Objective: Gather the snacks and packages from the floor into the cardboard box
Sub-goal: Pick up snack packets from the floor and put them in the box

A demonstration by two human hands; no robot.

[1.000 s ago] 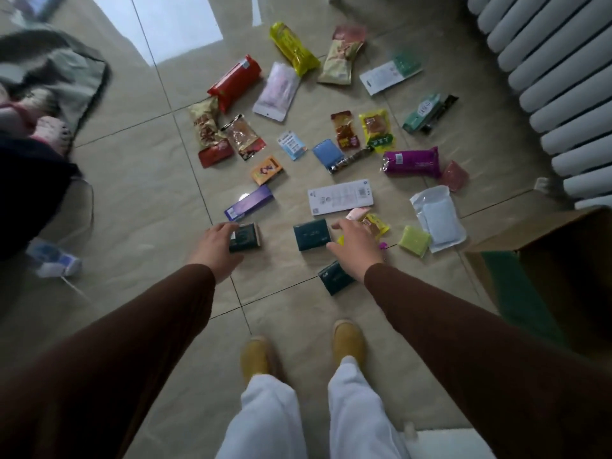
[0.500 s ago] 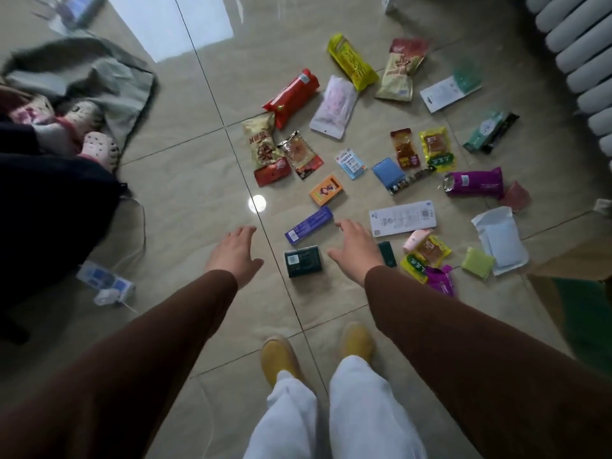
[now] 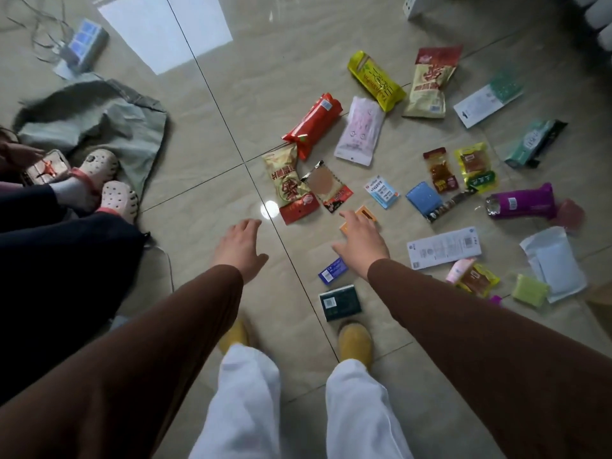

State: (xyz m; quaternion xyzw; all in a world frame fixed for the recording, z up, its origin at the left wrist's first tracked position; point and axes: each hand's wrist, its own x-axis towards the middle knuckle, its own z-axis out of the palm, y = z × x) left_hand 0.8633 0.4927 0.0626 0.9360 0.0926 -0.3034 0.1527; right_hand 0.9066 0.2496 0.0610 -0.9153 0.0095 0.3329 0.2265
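Observation:
Several snacks and packages lie scattered on the tiled floor. My right hand [image 3: 361, 241] hovers open over a small orange packet [image 3: 367, 214], with a purple-blue box [image 3: 332, 270] just below it. A dark green box [image 3: 340, 302] lies near my right foot. My left hand [image 3: 239, 246] is open and empty over bare tile. Farther out lie a red packet [image 3: 313, 124], a yellow packet [image 3: 376, 80], a pink pouch [image 3: 359, 130], a magenta packet [image 3: 521, 202] and a white label card [image 3: 443, 247]. Only a brown corner of the cardboard box [image 3: 600, 306] shows at the right edge.
Another person sits at the left, with feet in pale clogs [image 3: 109, 180] on a grey-green cloth [image 3: 92, 117]. A power strip [image 3: 82, 44] with cables lies at the top left. My yellow shoes [image 3: 355, 342] stand just below the packages.
The view has swung left, so the cardboard box has nearly left the frame. Both hands have let go of the dark green boxes and moved forward; my right hand now reaches over the orange packet.

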